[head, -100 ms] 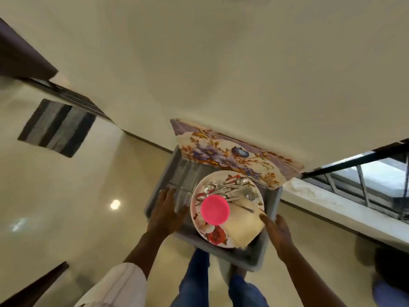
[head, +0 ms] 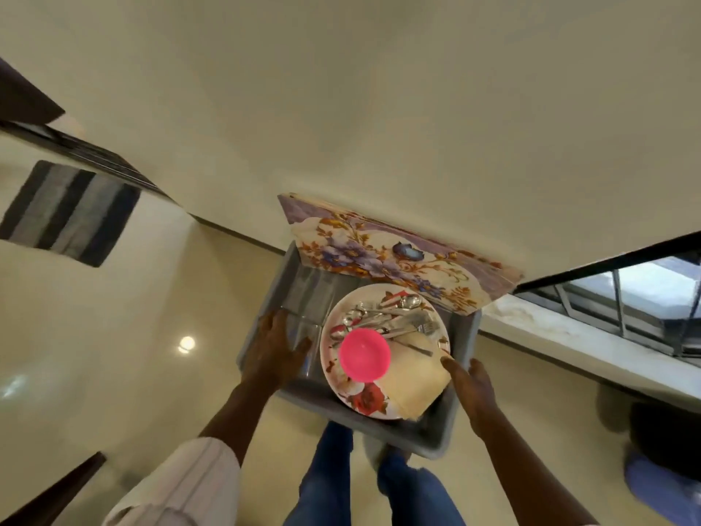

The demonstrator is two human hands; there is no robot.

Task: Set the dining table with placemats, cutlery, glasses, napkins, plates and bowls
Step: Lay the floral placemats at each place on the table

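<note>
I carry a grey plastic tub (head: 425,436) in front of me. My left hand (head: 271,349) grips its left rim and my right hand (head: 474,389) grips its right rim. Inside lies a floral plate (head: 364,402) with an upturned pink bowl (head: 365,354), several spoons and forks (head: 390,320) and a folded cream napkin (head: 415,385) on it. Clear glasses (head: 303,298) stand in the tub's left part. Floral placemats (head: 394,256) lean over the tub's far rim.
A cream wall (head: 379,108) rises straight ahead. A striped mat (head: 68,212) lies on the glossy floor at the left. A window ledge (head: 569,336) runs along the right. My legs in blue jeans (head: 330,480) show below the tub.
</note>
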